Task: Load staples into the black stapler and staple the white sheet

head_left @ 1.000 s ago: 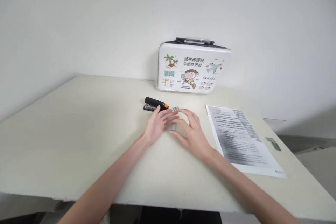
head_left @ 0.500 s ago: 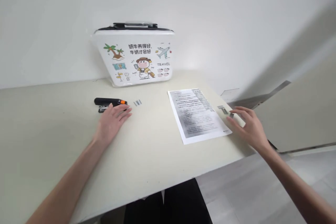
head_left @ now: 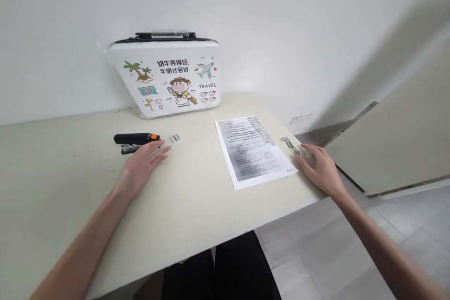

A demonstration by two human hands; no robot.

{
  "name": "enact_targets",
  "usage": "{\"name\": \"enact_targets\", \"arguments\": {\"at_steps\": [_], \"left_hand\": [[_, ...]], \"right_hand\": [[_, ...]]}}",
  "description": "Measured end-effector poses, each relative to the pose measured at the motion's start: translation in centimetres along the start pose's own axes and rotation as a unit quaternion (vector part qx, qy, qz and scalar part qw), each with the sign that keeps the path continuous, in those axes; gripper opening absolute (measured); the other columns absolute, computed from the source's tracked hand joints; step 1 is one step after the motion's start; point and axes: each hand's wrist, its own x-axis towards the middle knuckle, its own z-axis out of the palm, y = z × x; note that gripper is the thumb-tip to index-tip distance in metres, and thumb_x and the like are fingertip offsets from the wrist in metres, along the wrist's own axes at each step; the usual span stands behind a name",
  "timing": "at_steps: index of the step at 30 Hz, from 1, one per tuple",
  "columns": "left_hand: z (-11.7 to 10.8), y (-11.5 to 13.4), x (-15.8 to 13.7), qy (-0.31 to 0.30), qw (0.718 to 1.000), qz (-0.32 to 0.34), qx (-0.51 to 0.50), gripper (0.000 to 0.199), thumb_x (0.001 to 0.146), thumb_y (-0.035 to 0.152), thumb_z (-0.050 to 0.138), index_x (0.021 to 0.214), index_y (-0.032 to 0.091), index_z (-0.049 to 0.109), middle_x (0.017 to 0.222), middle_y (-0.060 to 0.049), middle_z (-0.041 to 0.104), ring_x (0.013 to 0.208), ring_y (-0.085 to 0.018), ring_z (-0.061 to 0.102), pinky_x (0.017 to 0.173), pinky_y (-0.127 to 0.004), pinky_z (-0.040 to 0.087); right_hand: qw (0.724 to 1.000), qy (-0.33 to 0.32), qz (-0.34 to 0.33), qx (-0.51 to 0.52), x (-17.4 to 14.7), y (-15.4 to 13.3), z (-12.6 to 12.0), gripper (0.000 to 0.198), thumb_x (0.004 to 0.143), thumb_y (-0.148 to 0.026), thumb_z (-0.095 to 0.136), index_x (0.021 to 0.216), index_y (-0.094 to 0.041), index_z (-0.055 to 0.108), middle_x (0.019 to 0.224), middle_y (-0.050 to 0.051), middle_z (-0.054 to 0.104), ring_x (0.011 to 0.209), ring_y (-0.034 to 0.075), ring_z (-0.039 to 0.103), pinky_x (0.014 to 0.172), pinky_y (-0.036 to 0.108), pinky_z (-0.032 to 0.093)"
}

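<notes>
My left hand (head_left: pixel 140 168) rests on the table with its fingers apart, holding nothing. Its fingertips lie by the orange-marked end of a black stapler (head_left: pixel 131 138) and hide part of that end. Just beyond the fingertips are several small staple strips (head_left: pixel 175 138). At the table's right edge my right hand (head_left: pixel 319 168) has its thumb and fingers spread. A small grey staple strip (head_left: pixel 297 152) shows between the thumb and fingertips, with no clear grip on it. More staple strips (head_left: pixel 288 142) lie just beyond that hand, beside a printed sheet (head_left: pixel 251 150).
A white case (head_left: pixel 168 75) with cartoon prints and a black handle stands against the wall at the back of the table (head_left: pixel 190 201). To the right, a pale panel (head_left: pixel 393 126) rises past the table's edge above a grey tiled floor (head_left: pixel 316 243).
The whole view has shifted, so the things on the table appear further left. The small staple strip at my right fingertips looked more upright before and seems lower now. The left hand stays by the stapler.
</notes>
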Motion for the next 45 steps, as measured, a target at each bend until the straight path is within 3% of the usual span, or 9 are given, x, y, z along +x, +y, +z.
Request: {"name": "enact_targets", "arguments": {"at_steps": [5,8,10,12,15,19,23,33,45], "left_hand": [[0.1,-0.2,-0.5,0.004,1.000,0.008,0.005,0.035,0.086,0.046,0.079,0.108,0.018,0.079,0.139,-0.014,0.069,0.121,-0.033,0.068,0.102,-0.039,0.053],[0.1,-0.4,-0.9,0.004,0.999,0.014,0.034,0.030,0.088,0.044,0.079,0.102,0.018,0.078,0.110,-0.010,0.074,0.088,-0.020,0.068,0.077,-0.030,0.053],[0.3,-0.3,-1.3,-0.007,0.999,0.016,0.049,0.026,0.088,0.044,0.079,0.086,0.018,0.072,0.079,-0.003,0.062,0.064,-0.013,0.052,0.059,-0.027,0.043],[0.6,-0.1,-1.8,-0.034,0.998,0.013,0.059,0.039,0.088,0.046,0.078,0.069,0.020,0.055,0.063,0.004,0.039,0.054,-0.011,0.034,0.051,-0.027,0.029],[1.0,-0.1,-2.6,-0.077,0.992,0.015,0.103,0.055,0.092,0.048,0.072,0.064,0.022,0.032,0.064,0.006,0.023,0.054,-0.010,0.022,0.052,-0.029,0.019],[1.3,-0.4,-3.3,-0.089,0.967,0.026,0.235,0.055,0.095,0.046,0.065,0.066,0.022,0.025,0.065,0.005,0.021,0.057,-0.011,0.019,0.055,-0.030,0.016],[1.5,-0.8,-3.5,-0.107,0.939,0.033,0.326,0.056,0.090,0.046,0.065,0.065,0.022,0.021,0.066,0.005,0.017,0.058,-0.011,0.016,0.055,-0.028,0.014],[1.8,-0.8,-3.8,-0.130,0.937,0.041,0.322,0.052,0.089,0.044,0.062,0.066,0.023,0.020,0.064,0.006,0.017,0.058,-0.010,0.016,0.053,-0.026,0.014],[2.1,-0.8,-3.7,-0.132,0.938,0.009,0.320,0.052,0.089,0.044,0.062,0.066,0.023,0.021,0.063,0.006,0.018,0.057,-0.010,0.016,0.053,-0.028,0.014]], "right_hand": [[0.997,0.033,-0.066,0.015,-1.7,-2.3,-0.1,0.043,0.100,-0.054,0.056,0.129,-0.025,0.067,0.134,0.015,0.069,0.127,0.036,0.063,0.107,0.057,0.051],[0.994,0.015,-0.106,0.034,-2.4,-4.5,0.2,0.037,0.102,-0.050,0.055,0.128,-0.027,0.066,0.135,0.014,0.069,0.128,0.034,0.063,0.108,0.056,0.051],[0.992,-0.008,-0.122,0.041,-2.6,-6.1,0.5,0.034,0.103,-0.047,0.054,0.129,-0.028,0.066,0.138,0.013,0.067,0.130,0.034,0.063,0.109,0.056,0.052],[0.988,-0.031,-0.146,0.045,-2.7,-7.6,0.9,0.032,0.104,-0.045,0.053,0.129,-0.029,0.066,0.139,0.011,0.067,0.132,0.032,0.062,0.110,0.055,0.051],[0.979,-0.070,-0.185,0.047,-2.5,-9.5,1.6,0.031,0.106,-0.043,0.052,0.131,-0.030,0.065,0.140,0.009,0.067,0.135,0.030,0.060,0.113,0.054,0.050],[0.971,-0.131,-0.200,0.030,-1.6,-10.8,3.1,0.037,0.108,-0.047,0.049,0.139,-0.030,0.061,0.153,0.008,0.059,0.145,0.030,0.053,0.116,0.057,0.049],[0.964,-0.165,-0.207,-0.003,0.4,-10.8,4.9,0.053,0.108,-0.056,0.044,0.153,-0.028,0.052,0.168,0.008,0.043,0.159,0.032,0.034,0.126,0.061,0.037],[0.947,-0.221,-0.221,-0.082,8.1,-8.5,7.8,0.069,0.108,-0.065,0.031,0.167,-0.029,0.033,0.177,0.007,0.023,0.164,0.031,0.015,0.131,0.060,0.023],[0.943,-0.207,-0.226,-0.127,6.8,-7.6,10.3,0.069,0.109,-0.063,0.026,0.169,-0.029,0.029,0.176,0.005,0.026,0.163,0.028,0.021,0.132,0.059,0.021]]}}
